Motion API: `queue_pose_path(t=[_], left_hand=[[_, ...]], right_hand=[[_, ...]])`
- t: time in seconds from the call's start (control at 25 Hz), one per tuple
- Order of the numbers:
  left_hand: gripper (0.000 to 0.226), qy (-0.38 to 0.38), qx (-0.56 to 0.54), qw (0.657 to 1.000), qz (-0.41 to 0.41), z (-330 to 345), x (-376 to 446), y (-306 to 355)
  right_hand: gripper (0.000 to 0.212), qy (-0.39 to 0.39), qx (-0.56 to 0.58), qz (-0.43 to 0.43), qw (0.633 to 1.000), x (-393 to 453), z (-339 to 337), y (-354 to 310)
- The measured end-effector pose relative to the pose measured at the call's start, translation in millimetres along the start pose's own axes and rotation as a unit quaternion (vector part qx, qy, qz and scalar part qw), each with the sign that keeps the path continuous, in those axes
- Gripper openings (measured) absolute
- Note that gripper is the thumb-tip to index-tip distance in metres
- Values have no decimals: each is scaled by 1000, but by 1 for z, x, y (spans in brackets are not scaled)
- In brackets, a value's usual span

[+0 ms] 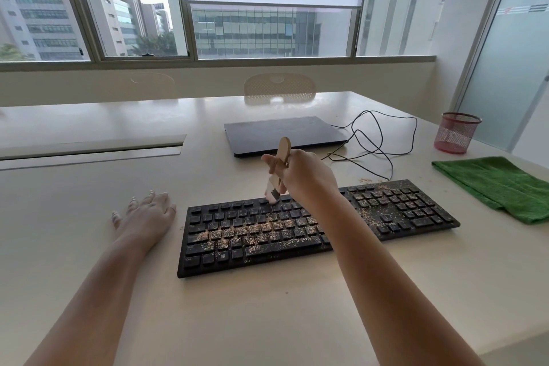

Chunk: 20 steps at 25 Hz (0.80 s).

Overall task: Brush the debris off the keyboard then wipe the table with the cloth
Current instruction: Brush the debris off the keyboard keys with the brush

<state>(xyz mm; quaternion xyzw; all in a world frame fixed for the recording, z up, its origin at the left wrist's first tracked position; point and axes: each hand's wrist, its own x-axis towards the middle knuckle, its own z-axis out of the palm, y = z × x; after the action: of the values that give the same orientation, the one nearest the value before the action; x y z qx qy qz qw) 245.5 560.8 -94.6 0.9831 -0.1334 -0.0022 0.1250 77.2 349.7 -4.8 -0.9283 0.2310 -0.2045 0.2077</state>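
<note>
1. The right hand [306, 177] grips a small wooden brush [279, 168], its bristles down on the top key row of the black keyboard [312, 226], which lies in the middle of the counter [267, 312].
2. The left hand [148, 212] lies flat and open on the counter just left of the keyboard, holding nothing.
3. Tan debris [252, 232] covers the middle key rows and the number pad; the top-left keys look cleaner, though the blur makes that uncertain.
4. To brush well, short strokes along each row, all in one direction, would probably gather crumbs in one strip instead of scattering them. The bristle tips should reach into the gaps between keys.
5. The green cloth [499, 187] waits untouched, right of the keyboard, near the counter's right edge.
6. Sweeping toward the bare counter in front gives most room; behind lie a loose cable [380, 142] and a closed laptop [282, 134].
</note>
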Motion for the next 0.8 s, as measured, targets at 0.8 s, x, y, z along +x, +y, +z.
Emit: queue_pose_path(t=[0.8], left_hand=[[50,1,4,1000,0,1,0,-1]], right_hand=[[53,25,83,-5,996,-7,0,-4]])
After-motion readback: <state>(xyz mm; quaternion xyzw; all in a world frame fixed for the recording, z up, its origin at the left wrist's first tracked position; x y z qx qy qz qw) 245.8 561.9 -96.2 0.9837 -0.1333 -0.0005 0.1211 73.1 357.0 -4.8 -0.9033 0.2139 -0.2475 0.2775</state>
